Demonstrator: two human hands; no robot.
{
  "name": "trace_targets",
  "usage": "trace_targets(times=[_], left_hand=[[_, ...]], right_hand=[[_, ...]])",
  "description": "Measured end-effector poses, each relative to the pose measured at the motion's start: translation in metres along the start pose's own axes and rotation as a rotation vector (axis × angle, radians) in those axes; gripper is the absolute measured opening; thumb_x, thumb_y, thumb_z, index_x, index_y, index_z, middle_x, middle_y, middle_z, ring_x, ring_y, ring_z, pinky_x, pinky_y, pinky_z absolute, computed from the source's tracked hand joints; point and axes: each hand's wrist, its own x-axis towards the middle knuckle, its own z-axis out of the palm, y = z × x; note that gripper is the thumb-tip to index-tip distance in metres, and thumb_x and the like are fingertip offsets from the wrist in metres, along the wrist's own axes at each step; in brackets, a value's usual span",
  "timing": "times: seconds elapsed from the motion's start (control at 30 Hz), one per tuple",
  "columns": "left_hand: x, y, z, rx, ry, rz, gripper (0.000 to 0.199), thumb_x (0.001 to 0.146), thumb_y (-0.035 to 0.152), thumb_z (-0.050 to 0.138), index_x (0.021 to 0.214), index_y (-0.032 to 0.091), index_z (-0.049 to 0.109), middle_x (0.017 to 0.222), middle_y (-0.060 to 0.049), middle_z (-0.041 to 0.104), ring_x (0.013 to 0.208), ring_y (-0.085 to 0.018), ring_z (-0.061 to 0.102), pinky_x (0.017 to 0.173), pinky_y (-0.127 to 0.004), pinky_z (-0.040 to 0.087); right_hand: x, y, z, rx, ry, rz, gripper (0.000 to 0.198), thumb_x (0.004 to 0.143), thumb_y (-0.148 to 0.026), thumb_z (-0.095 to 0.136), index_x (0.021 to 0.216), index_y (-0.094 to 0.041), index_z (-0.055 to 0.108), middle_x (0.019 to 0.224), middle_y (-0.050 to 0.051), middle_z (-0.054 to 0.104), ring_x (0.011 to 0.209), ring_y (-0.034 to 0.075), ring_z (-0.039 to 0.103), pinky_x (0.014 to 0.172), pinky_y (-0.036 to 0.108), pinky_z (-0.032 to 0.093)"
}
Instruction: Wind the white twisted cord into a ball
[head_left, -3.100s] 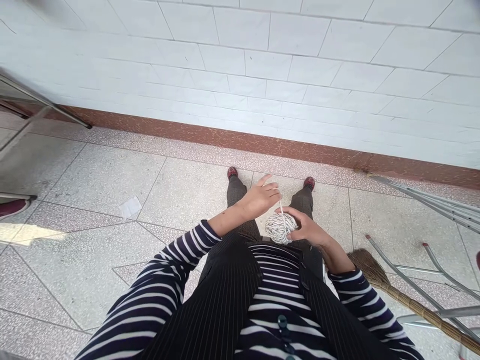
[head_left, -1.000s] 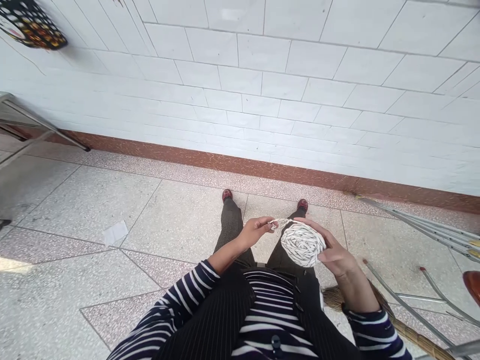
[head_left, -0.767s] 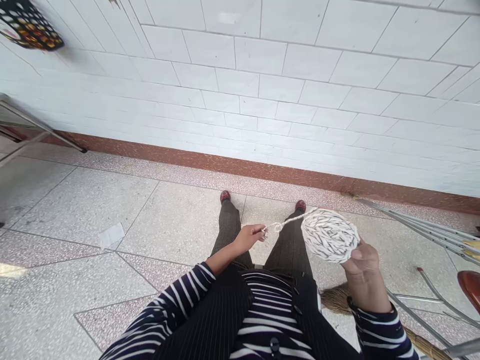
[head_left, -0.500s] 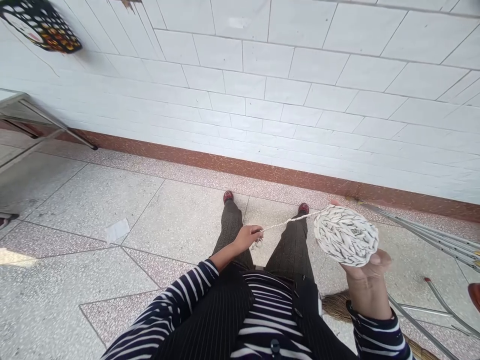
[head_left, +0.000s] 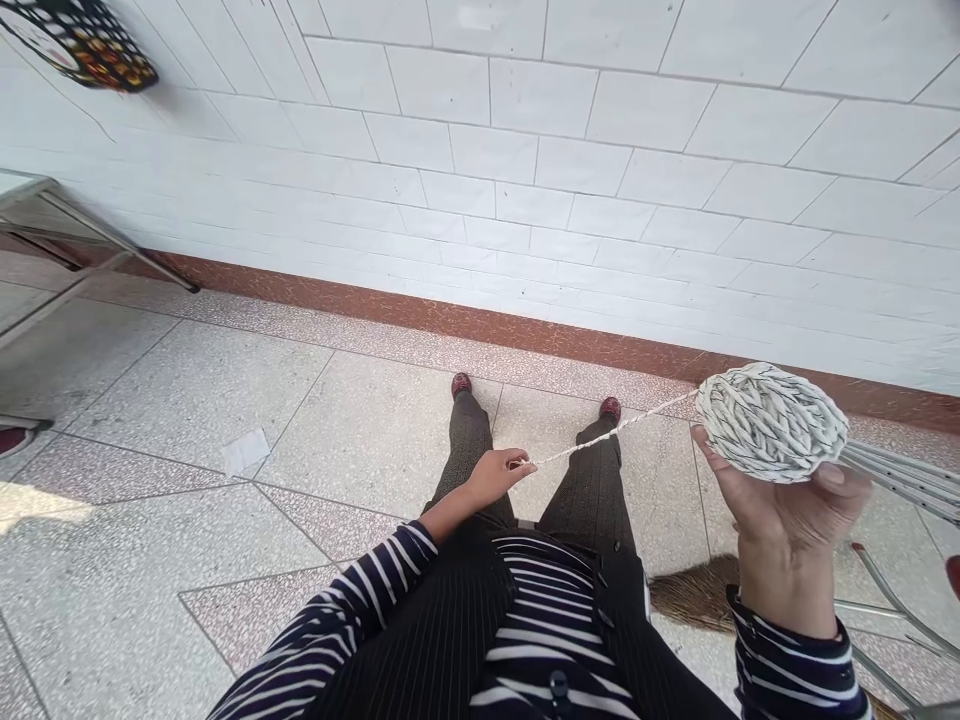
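A white ball of braided cord (head_left: 772,422) with thin dark streaks rests in my right hand (head_left: 787,515), whose fingers and thumb grip it from below. From the ball's left side a length of twisted cord (head_left: 622,427) runs down to the left, nearly straight. My left hand (head_left: 501,475) pinches the cord's other end between thumb and fingertips, in front of my legs. The fingers behind the ball are hidden.
A broom (head_left: 697,592) lies at lower right, near metal tube legs (head_left: 889,590). A white paper (head_left: 246,452) is on the speckled floor. At left stands a metal-framed table (head_left: 112,240). The tiled wall (head_left: 495,190) is ahead, with a patterned bag (head_left: 90,50) hanging upper left.
My right hand has moved right and up with the ball, and the cord between the hands has grown longer and straighter. My left hand stays almost where it was.
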Motion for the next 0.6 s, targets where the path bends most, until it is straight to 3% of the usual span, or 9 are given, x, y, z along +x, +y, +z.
trace_targets(times=[0.2, 0.3, 0.4, 0.5, 0.57, 0.6], left_hand=[[0.019, -0.017, -0.002, -0.225, -0.002, -0.161, 0.034, 0.087, 0.047, 0.054, 0.09, 0.015, 0.066, 0.067, -0.002, 0.068, 0.06, -0.016, 0.064, 0.062, -0.025, 0.05], [0.03, -0.027, -0.019, -0.121, -0.001, -0.147, 0.034, 0.09, 0.041, 0.049, 0.07, 0.017, 0.061, 0.064, -0.002, 0.067, 0.059, -0.015, 0.064, 0.062, -0.024, 0.05], [0.041, -0.033, -0.043, 0.014, 0.089, -0.176, 0.032, 0.09, 0.033, 0.05, 0.064, 0.017, 0.059, 0.064, -0.002, 0.067, 0.062, -0.016, 0.065, 0.067, -0.025, 0.05], [0.054, -0.029, -0.058, 0.066, 0.149, -0.177, 0.022, 0.089, 0.025, 0.054, 0.074, 0.014, 0.065, 0.077, -0.006, 0.071, 0.083, -0.021, 0.069, 0.084, -0.03, 0.051], [0.063, -0.014, -0.057, 0.063, 0.138, -0.114, 0.013, 0.086, 0.019, 0.059, 0.09, 0.012, 0.069, 0.1, -0.01, 0.074, 0.107, -0.025, 0.065, 0.1, -0.035, 0.047], [0.067, -0.002, -0.053, 0.053, 0.123, -0.07, 0.019, 0.085, 0.017, 0.061, 0.101, 0.012, 0.069, 0.112, -0.012, 0.072, 0.116, -0.026, 0.062, 0.107, -0.037, 0.043]], right_hand=[[0.008, -0.011, 0.012, 0.011, -0.052, -0.112, 0.051, 0.063, -0.022, 0.068, 0.114, -0.024, 0.067, 0.13, 0.002, 0.066, 0.117, 0.029, 0.062, 0.078, 0.044, 0.065], [0.013, -0.029, 0.022, -0.028, -0.084, -0.225, 0.053, 0.062, -0.031, 0.079, 0.112, -0.022, 0.068, 0.129, 0.003, 0.067, 0.118, 0.029, 0.062, 0.076, 0.039, 0.065], [0.012, -0.046, 0.033, -0.112, -0.099, -0.306, 0.051, 0.059, -0.036, 0.086, 0.107, -0.027, 0.068, 0.138, -0.004, 0.062, 0.135, 0.025, 0.051, 0.084, 0.029, 0.062], [0.007, -0.048, 0.042, -0.198, -0.073, -0.264, 0.043, 0.066, -0.039, 0.081, 0.106, -0.04, 0.067, 0.139, -0.013, 0.06, 0.146, 0.022, 0.04, 0.101, 0.028, 0.055], [0.005, -0.035, 0.045, -0.195, -0.069, -0.199, 0.05, 0.067, -0.038, 0.077, 0.115, -0.042, 0.066, 0.136, -0.007, 0.063, 0.143, 0.028, 0.043, 0.115, 0.044, 0.045], [0.005, -0.025, 0.046, -0.189, -0.083, -0.14, 0.056, 0.066, -0.036, 0.075, 0.121, -0.039, 0.064, 0.134, -0.003, 0.065, 0.141, 0.032, 0.046, 0.118, 0.052, 0.04]])
